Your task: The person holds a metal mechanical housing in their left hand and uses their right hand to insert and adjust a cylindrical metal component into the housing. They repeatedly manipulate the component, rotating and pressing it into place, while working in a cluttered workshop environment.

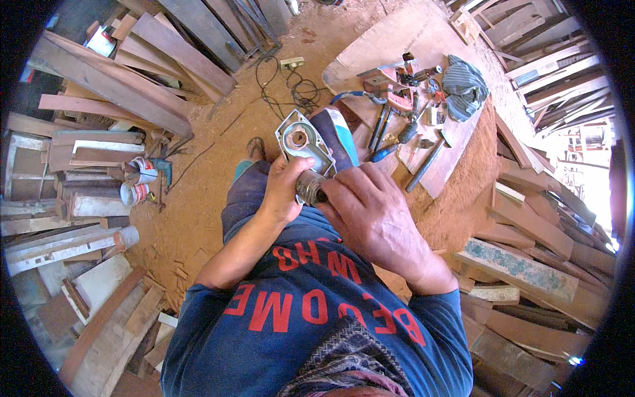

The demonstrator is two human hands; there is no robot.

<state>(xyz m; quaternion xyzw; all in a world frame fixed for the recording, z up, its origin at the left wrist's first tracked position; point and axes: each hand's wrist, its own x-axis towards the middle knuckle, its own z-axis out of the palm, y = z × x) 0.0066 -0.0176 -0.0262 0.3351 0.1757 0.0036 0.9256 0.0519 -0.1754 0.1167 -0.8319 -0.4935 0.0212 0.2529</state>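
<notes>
My left hand (286,188) grips a grey metal power-tool housing (303,140), a flat cast plate with a round bearing hole, held up in front of my chest. My right hand (370,212) closes over the cylindrical metal part (311,188) at the housing's lower end, fingers curled around it. A teal and dark tool body (337,135) sits just behind the housing. Both forearms come up from the lower edge over my blue shirt.
A wooden slab (410,40) ahead carries screwdrivers (383,126), a hammer (426,162), small red tool parts (403,79) and a striped cloth (464,86). Sawdust covers the ground. Planks are stacked left (112,79) and right (529,258). A black cable (297,89) lies ahead.
</notes>
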